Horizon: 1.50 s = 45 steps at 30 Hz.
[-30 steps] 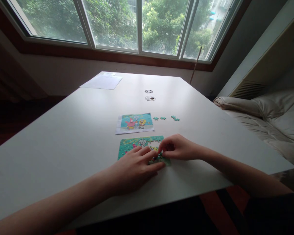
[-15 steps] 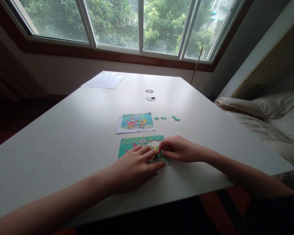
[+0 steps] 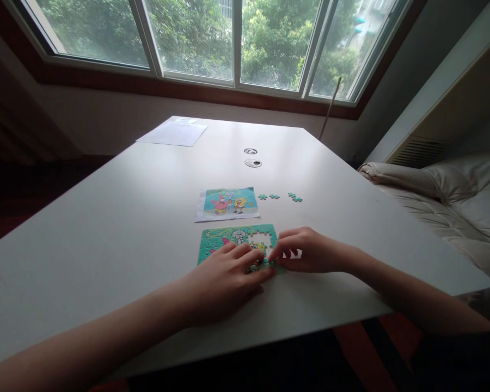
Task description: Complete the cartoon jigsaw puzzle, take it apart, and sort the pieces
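Note:
A green cartoon jigsaw puzzle (image 3: 218, 238) lies near the table's front edge, with a white gap in its upper right part. My left hand (image 3: 232, 272) rests over its lower middle, fingers stretched out and pressing on the pieces. At the puzzle's right side, my right hand (image 3: 300, 250) has thumb and forefinger pinched together low by the gap. Whether a piece is between those fingertips is hidden. Beyond the puzzle lies a printed reference picture (image 3: 231, 204) with the same cartoon figures. Several loose puzzle pieces (image 3: 274, 196) lie to its right.
Two round discs (image 3: 253, 163) lie farther back on the white table (image 3: 106, 234). A sheet of paper (image 3: 171, 133) is at the far left corner. A cream leather sofa (image 3: 436, 201) stands on the right, and a thin stick (image 3: 330, 109) leans near the window.
My right hand has shifted slightly down and right, its fingertips now lower at the puzzle, uncovering more of the gap. My left hand stays in place on the puzzle.

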Each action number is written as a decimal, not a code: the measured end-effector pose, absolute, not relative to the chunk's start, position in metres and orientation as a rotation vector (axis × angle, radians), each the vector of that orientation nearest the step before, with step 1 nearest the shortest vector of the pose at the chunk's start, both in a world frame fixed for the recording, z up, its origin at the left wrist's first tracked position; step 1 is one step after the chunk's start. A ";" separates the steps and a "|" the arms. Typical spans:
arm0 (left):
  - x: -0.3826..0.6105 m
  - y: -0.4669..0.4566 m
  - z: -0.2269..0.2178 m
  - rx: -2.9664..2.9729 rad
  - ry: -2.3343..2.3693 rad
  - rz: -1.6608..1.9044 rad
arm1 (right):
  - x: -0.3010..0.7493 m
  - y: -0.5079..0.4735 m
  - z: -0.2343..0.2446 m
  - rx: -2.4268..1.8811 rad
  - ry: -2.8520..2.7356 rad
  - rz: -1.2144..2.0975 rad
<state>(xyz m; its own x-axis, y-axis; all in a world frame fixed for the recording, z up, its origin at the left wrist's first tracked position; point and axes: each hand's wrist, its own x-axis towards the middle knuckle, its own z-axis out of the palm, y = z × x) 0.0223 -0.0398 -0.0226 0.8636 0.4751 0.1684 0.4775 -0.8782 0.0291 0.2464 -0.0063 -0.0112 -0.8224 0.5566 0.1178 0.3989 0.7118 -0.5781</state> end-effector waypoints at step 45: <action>0.021 -0.040 -0.026 -3.036 -0.791 -0.242 | 0.257 0.009 -0.008 -0.806 -2.562 0.955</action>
